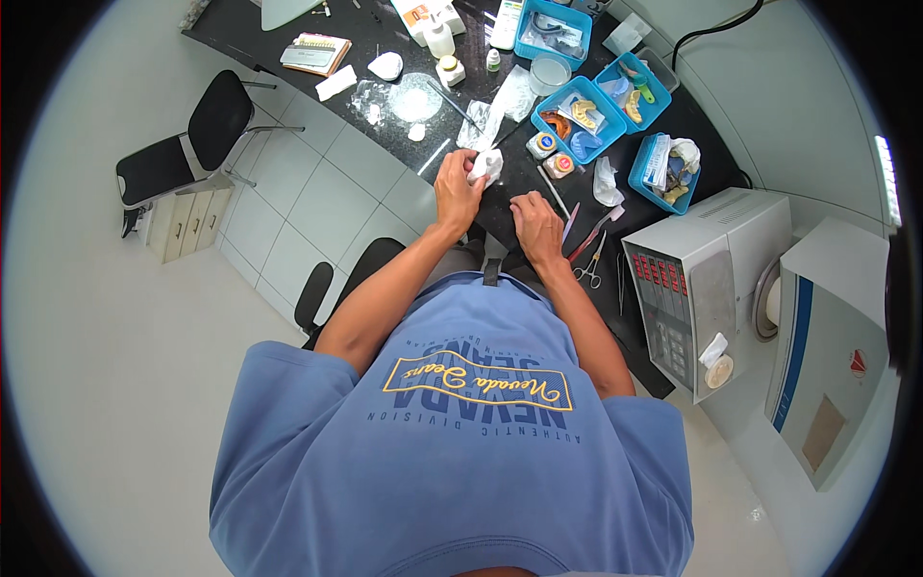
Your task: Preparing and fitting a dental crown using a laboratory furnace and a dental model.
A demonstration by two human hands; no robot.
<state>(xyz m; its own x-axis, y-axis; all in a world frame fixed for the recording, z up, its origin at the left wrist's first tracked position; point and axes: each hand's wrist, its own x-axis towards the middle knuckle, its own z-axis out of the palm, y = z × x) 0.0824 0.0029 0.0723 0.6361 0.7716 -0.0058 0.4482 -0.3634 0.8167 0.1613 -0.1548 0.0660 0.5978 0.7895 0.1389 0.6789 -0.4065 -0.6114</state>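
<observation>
My left hand is closed on a crumpled white tissue, pinched between thumb and fingers above the front edge of the dark bench. My right hand rests at the bench edge to the right, fingers loosely bent and nothing visible in them. Just beyond it lies a thin pale stick. To its right are red-handled tweezers or pliers and metal scissor-like forceps. Two small labelled jars stand ahead of the right hand.
Blue trays of dental models line the far right. A glass dish, bottles and a patch of white powder lie farther back. A grey machine stands to the right. Black chairs are at left.
</observation>
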